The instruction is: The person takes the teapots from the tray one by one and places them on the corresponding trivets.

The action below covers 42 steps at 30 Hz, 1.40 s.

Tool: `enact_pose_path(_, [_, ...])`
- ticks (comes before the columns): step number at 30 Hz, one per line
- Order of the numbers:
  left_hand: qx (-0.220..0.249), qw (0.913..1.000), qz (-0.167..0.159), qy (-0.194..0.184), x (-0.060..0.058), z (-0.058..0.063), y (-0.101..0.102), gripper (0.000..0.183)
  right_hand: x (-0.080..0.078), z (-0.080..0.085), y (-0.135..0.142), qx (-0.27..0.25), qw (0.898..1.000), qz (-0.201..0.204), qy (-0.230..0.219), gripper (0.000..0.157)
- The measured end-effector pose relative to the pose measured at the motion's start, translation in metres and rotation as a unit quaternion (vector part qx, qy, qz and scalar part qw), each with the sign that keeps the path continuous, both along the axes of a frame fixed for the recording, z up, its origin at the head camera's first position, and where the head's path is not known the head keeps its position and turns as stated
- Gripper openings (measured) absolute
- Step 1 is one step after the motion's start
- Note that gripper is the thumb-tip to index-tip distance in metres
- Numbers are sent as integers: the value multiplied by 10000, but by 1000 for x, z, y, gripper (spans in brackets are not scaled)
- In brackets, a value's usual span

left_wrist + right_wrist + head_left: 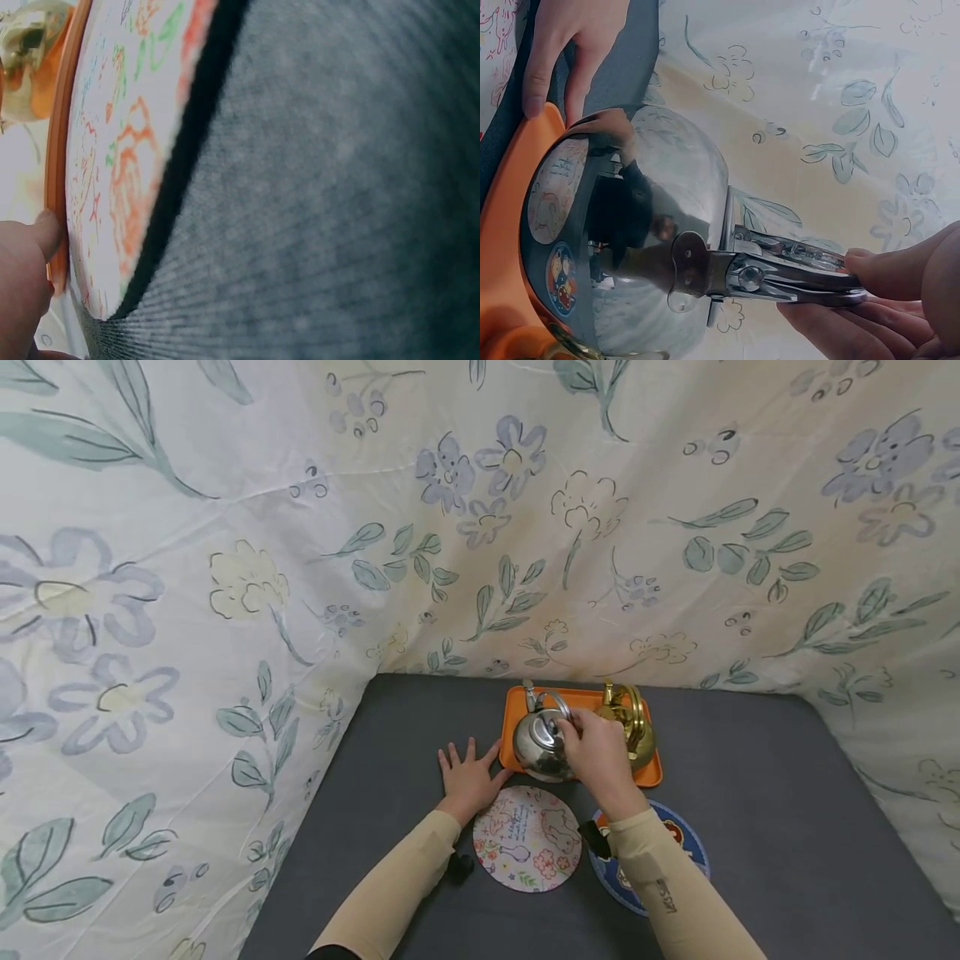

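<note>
A shiny silver kettle stands at the left part of an orange tray. My right hand grips its raised handle, thumb on one side and fingers on the other in the right wrist view. My left hand lies on the table with fingers spread, its thumb and forefinger touching the tray's left front corner. Beside the silver kettle, on the tray's right part, is a gold kettle, partly hidden behind my right hand.
In front of the tray lie a white round mat with floral drawings and a blue round mat, partly under my right forearm. The grey table meets a flowered cloth at its back and sides.
</note>
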<state>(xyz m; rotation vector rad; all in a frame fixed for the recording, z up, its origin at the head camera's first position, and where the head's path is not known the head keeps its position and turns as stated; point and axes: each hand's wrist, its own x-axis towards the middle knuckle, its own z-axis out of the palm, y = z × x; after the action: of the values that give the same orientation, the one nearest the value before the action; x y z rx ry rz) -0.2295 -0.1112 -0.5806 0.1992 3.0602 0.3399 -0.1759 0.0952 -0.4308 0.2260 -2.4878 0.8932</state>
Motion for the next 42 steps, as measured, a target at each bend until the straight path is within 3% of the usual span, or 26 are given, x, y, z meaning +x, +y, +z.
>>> enact_pose_path(42, [-109, 9999, 19, 16, -8, -6, -1, 62, 31, -1, -9, -264, 9992, 226, 171, 18])
